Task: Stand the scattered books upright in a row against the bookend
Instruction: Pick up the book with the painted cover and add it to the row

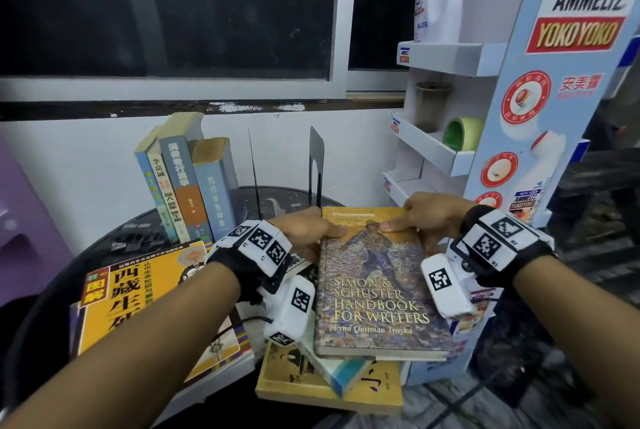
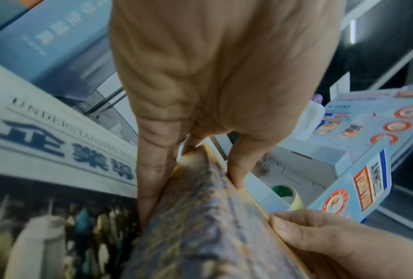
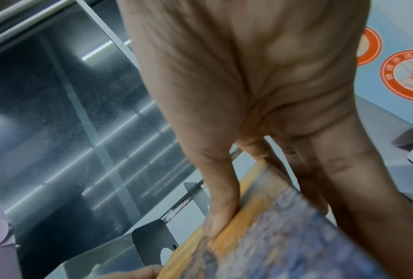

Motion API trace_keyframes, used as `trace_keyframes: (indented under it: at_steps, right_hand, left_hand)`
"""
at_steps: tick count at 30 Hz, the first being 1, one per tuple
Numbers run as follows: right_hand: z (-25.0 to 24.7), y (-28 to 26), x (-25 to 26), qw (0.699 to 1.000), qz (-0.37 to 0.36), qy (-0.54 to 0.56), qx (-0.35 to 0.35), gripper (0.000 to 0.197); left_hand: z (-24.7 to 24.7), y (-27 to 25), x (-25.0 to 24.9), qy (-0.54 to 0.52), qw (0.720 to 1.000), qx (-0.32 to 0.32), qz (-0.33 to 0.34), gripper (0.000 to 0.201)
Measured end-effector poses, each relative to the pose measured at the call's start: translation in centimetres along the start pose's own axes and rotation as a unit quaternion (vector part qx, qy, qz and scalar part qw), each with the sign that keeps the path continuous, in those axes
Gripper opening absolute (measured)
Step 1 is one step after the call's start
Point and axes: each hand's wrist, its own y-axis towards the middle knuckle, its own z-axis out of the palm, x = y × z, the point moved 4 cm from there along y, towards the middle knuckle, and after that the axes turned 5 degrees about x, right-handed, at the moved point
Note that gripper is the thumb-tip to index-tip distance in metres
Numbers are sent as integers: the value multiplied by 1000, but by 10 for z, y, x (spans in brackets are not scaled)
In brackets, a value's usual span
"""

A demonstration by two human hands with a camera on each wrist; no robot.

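Observation:
The "Handbook for Writers" book [image 1: 377, 283] is held flat over the pile, its far end towards the wall. My left hand [image 1: 325, 231] grips its far left edge, thumb on the cover and fingers [image 2: 150, 169] underneath. My right hand [image 1: 405, 221] grips the far right corner with its thumb [image 3: 222, 207] on the cover. Several books [image 1: 187, 186] stand leaning in a row at the back left. A black metal bookend [image 1: 317, 165] stands just beyond the held book, and a second one [image 1: 254, 172] shows edge-on beside the row.
A yellow book [image 1: 138, 307] lies flat at the front left of the round dark table [image 1: 287, 196]. More books [image 1: 329, 383] lie stacked under the held one, among them a white one [image 2: 45, 141]. A cardboard display stand [image 1: 519, 117] rises close on the right.

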Motion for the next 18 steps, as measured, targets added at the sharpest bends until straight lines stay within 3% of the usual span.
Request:
trace_keyframes:
  at_steps: [5, 12, 18]
  right_hand:
    - [-8, -5, 19, 997, -42, -40, -55, 59]
    - [-16, -14, 57, 987, -113, 8, -112, 56]
    - [-13, -14, 85, 954, -211, 14, -211, 63]
  left_hand:
    - [-9, -8, -1, -68, 995, -51, 47, 31]
    - [-46, -29, -20, -141, 969, -169, 115, 52]
    - [-76, -47, -25, -167, 942, -235, 173, 54]
